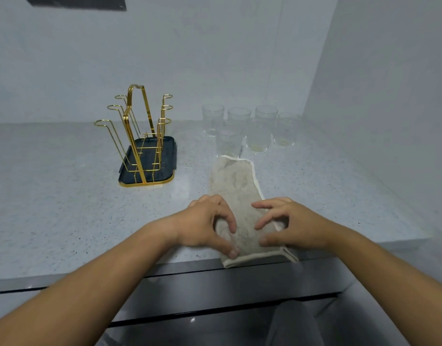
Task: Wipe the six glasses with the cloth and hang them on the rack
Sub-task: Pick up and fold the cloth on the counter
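your left hand (205, 226) and right hand (294, 228): fingers curled, pinching the near end of the cloth (236, 182) at the surface (65, 196) edge. six glasses (258, 137) stand just beyond it, rack (142, 143) to their left.

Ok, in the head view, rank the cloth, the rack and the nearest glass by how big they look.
Largest, tied: the cloth and the rack cover about the same extent. The cloth lies nearer the camera, so I won't rank them.
Smallest: the nearest glass, clearly.
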